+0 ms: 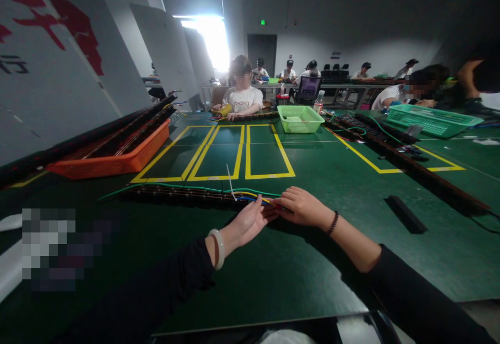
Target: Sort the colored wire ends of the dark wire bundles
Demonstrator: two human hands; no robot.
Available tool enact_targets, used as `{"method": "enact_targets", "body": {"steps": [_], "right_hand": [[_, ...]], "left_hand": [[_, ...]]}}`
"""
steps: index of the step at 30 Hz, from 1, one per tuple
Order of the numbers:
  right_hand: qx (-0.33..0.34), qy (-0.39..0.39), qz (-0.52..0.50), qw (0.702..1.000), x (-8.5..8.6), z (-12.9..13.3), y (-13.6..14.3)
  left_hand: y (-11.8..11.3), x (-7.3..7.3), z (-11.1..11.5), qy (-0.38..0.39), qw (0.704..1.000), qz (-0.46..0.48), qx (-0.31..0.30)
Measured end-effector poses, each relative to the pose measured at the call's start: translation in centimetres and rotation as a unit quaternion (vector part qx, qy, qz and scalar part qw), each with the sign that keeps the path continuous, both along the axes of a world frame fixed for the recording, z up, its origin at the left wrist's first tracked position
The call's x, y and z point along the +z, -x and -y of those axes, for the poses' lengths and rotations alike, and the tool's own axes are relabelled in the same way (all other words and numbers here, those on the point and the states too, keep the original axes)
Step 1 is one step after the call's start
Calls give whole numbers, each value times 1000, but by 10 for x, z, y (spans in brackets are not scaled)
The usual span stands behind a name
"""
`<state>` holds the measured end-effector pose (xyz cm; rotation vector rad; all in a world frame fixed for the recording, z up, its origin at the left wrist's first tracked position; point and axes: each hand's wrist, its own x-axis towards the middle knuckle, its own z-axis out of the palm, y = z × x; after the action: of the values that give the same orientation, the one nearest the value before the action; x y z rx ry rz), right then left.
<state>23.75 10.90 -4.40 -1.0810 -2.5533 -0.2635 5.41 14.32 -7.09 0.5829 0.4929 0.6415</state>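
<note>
A bundle of coloured wires, yellow, blue, green and red, runs out of the right end of a long black strip lying across the green table. My left hand is closed around the bundle from below, its thumb on top. Just to the right, my right hand grips the same wires with curled fingers; their ends are hidden there. A white cable tie is around the strip beside the wires, its tail sticking up. One green wire lies along the strip's far side.
An orange basket with long black strips stands at the left. Green baskets sit at the back, and another long black strip crosses the right side near a short black piece. A person works opposite.
</note>
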Motion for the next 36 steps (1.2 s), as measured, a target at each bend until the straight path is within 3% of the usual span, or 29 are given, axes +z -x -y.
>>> {"method": "enact_targets", "body": {"steps": [6, 9, 18, 24, 26, 30, 36], "right_hand": [[-88, 93, -207, 970, -7, -5, -1], [-101, 126, -237, 958, -11, -8, -2], [-94, 94, -86, 987, -23, -16, -8], [-91, 47, -137, 985, -7, -6, -9], [-62, 41, -135, 988, 0, 0, -9], [16, 37, -57, 998, 8, 7, -9], [-4, 26, 26, 999, 5, 9, -6]], "left_hand": [[0, 0, 1, -23, 999, -22, 10], [1, 0, 1, -29, 999, -23, 6], [0, -2, -2, -6, 1000, -11, -3], [1, -4, -2, -10, 1000, 4, -5], [2, -5, -2, -11, 1000, 4, -13], [3, -2, -2, -1, 1000, 1, -22], [2, -1, -2, -13, 999, 19, -25]]}}
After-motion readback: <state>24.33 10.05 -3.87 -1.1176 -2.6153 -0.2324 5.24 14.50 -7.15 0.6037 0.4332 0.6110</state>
